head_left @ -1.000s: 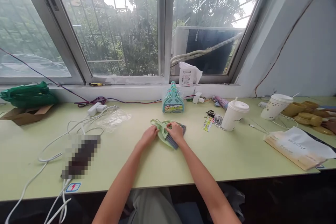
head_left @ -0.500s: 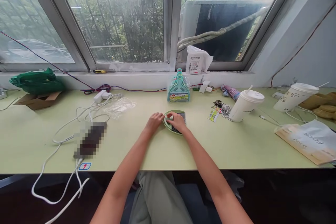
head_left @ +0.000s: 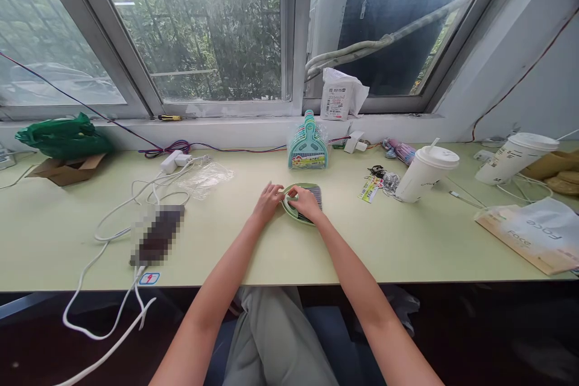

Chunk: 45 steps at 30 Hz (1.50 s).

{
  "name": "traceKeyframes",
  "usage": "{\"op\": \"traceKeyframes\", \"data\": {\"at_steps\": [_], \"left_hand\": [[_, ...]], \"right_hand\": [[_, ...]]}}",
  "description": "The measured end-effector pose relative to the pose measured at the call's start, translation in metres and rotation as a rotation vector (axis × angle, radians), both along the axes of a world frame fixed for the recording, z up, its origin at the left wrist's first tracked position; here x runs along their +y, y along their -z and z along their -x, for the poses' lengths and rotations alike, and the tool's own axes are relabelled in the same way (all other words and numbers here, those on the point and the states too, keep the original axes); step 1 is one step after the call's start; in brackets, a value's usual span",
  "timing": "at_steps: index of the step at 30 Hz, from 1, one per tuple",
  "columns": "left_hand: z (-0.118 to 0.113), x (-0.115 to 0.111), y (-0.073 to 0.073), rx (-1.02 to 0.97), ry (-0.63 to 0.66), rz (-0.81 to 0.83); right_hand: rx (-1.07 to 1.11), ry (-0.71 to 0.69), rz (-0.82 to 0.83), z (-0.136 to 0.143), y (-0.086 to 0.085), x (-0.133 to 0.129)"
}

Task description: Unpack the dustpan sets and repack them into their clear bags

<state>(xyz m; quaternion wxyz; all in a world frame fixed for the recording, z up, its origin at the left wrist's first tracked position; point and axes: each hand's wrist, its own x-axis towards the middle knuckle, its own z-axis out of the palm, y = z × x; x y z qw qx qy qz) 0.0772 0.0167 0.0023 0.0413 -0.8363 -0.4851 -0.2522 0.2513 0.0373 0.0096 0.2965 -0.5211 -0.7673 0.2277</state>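
Observation:
A small green dustpan [head_left: 312, 186] lies on the table in front of me, with a hand brush [head_left: 292, 211] with dark grey bristles lying in it. My right hand [head_left: 306, 203] reaches over the dustpan from the right, its thumb and fingers closed on the brush's light green handle part. At the dustpan's left end, my left hand [head_left: 268, 200] rests with its fingertips pinching the rim. Its fingers partly cover that end. Beyond them stands a plastic-wrapped stack of similar dustpans [head_left: 309, 148] with a yellow label.
Right of the hands lie a yellow-green tag [head_left: 371, 189] and a white lidded cup [head_left: 426, 173]. Farther right are a second cup [head_left: 515, 158] and a tissue pack [head_left: 534, 235]. To the left are white cables [head_left: 108, 217], a blurred dark object [head_left: 158, 235] and clear plastic film [head_left: 208, 180].
The camera view has tilted slightly, so the table sits a little higher. Both hands stay at the dustpan and brush, with the left fingers shifted slightly.

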Motion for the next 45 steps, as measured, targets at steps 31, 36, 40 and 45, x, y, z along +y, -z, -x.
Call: {"op": "traceKeyframes", "data": {"at_steps": [31,36,40,45], "left_hand": [[0.055,0.032,0.013,-1.608,-0.24,0.498],[0.062,0.039,0.022,-1.68,-0.282,0.457],[0.063,0.039,0.024,-1.659,-0.278,0.462],[0.058,0.037,0.019,-1.607,-0.294,0.494]], "right_hand": [[-0.194,0.451,0.004,-0.051,0.018,0.029],[-0.213,0.297,-0.038,-0.037,0.028,0.03],[-0.179,0.199,-0.012,-0.045,0.03,0.034],[-0.161,0.237,0.02,-0.056,0.028,0.035]]}}
